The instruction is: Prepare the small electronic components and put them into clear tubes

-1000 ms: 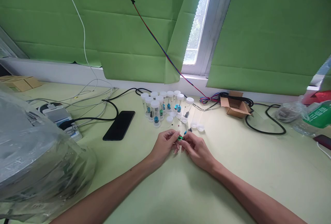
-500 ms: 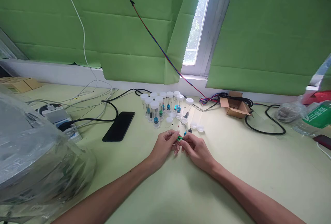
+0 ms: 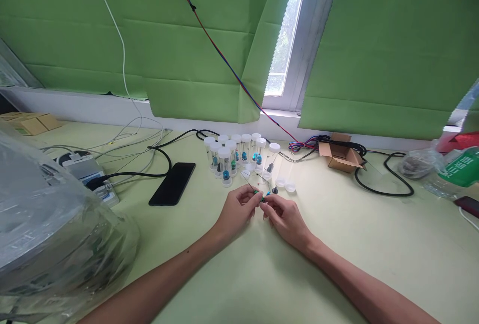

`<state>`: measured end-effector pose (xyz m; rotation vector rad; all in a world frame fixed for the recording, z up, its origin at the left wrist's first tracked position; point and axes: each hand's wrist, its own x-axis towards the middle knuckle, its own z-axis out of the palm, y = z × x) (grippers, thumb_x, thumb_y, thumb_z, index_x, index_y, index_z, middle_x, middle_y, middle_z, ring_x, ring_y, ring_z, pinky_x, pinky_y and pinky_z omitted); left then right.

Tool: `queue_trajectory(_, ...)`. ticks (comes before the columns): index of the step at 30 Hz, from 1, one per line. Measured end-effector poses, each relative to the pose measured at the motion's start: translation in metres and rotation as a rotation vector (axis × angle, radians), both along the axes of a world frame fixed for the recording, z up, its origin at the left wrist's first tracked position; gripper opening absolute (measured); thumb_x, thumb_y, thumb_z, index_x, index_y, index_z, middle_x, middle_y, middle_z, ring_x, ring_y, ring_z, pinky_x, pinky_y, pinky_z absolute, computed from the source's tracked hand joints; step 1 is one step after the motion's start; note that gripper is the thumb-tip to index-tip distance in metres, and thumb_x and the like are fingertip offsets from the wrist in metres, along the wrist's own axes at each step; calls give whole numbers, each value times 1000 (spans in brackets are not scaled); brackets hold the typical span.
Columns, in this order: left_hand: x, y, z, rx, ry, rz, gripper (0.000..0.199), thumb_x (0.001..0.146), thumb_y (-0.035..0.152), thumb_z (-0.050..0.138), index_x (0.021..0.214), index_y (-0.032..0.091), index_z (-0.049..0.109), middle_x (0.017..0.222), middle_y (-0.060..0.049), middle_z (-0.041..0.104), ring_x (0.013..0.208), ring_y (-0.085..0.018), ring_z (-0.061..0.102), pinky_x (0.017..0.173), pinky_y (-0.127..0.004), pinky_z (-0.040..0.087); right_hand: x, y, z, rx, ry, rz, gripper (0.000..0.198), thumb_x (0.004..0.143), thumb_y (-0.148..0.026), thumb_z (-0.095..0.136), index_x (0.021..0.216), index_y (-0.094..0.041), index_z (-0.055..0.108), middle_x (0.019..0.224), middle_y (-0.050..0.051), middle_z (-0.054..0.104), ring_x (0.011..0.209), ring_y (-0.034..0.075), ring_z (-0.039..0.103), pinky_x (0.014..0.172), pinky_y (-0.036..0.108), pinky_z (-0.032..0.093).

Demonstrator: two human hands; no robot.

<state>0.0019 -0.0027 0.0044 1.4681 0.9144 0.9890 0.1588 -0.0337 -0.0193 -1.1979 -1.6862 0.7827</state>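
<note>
My left hand pinches the green-hubbed needle, now swung toward the tubes, so my pinched right hand seemingly grips its dark end.

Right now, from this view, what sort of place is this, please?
Probably a work area in a small workshop or lab, by a window. The signs: a small green part being handled over a pale table, clear capped tubes grouped behind it, and electrical cables alongside.

daylight glares through the window facing you; soft shadow falls below your right hand; edges look stretched
</note>
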Motion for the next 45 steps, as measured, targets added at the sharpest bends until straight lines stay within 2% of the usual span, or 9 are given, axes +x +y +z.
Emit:
queue_trajectory(5, -6, 9, -2, 218, 170, 146, 25, 83, 42, 60, 78, 17, 62, 60, 3, 50, 55, -11, 44, 53, -22, 35, 0, 0, -3, 58, 53, -137, 26, 92, -42, 50, 88, -18, 59, 63, 1, 60, 50, 13, 51, 50, 25, 42)
queue_trajectory(9, -11, 16, -5, 327, 365, 211, 26, 82, 41, 59, 72, 18, 59, 56, 4, 48, 53, -11, 42, 52, -23, 32, 2, 0, -2, 129, 54, -271, 26, 93, -40, 49, 84, -18, 59, 64, 1, 59, 56, 14, 53, 55, 25, 43)
queue_trajectory(12, -13, 18, -7, 374, 474, 201, 26, 82, 40, 58, 68, 18, 56, 54, 5, 47, 52, -11, 40, 52, -24, 31, 5, 1, 0, 143, 58, -343, 25, 93, -40, 49, 86, -18, 59, 67, 1, 61, 58, 14, 54, 56, 25, 43)
queue_trajectory(17, -14, 16, -9, 422, 579, 107, 26, 83, 38, 57, 67, 18, 55, 55, 4, 49, 54, -11, 42, 52, -25, 30, 8, 4, 1, 131, 46, -452, 24, 92, -40, 49, 90, -18, 59, 70, 2, 62, 58, 14, 54, 55, 24, 43)
queue_trajectory(22, -14, 16, -9, 474, 619, 40, 26, 85, 38, 54, 68, 18, 55, 60, 3, 52, 57, -12, 45, 53, -25, 30, 10, 6, 0, 78, -27, -455, 26, 90, -39, 49, 99, -17, 59, 68, 1, 62, 52, 14, 52, 52, 25, 42)
queue_trajectory(31, -15, 14, -7, 468, 643, 3, 19, 85, 35, 55, 75, 19, 58, 67, 1, 58, 60, -13, 49, 55, -25, 33, 12, 9, -4, 18, -118, -417, 32, 87, -32, 49, 113, -15, 58, 72, 2, 65, 54, 15, 55, 55, 26, 43)
queue_trajectory(36, -15, 14, -8, 446, 650, -9, 13, 82, 32, 58, 86, 20, 62, 71, 1, 60, 63, -14, 51, 57, -26, 35, 12, 8, -2, 2, -133, -408, 29, 86, -29, 49, 110, -16, 57, 73, 2, 65, 54, 15, 54, 56, 27, 43)
queue_trajectory(40, -15, 15, -10, 453, 657, 4, 12, 82, 31, 58, 87, 21, 61, 71, 1, 59, 63, -15, 51, 56, -26, 35, 12, 6, -1, 5, -128, -412, 22, 87, -28, 49, 104, -17, 58, 81, 3, 65, 53, 13, 53, 57, 27, 44)
queue_trajectory(45, -15, 15, -11, 478, 667, 9, 10, 82, 29, 57, 87, 21, 61, 73, 1, 58, 65, -15, 51, 57, -26, 36, 12, 6, -2, 84, -146, -436, 19, 87, -24, 48, 100, -17, 59, 96, 6, 62, 57, 12, 55, 63, 29, 47)
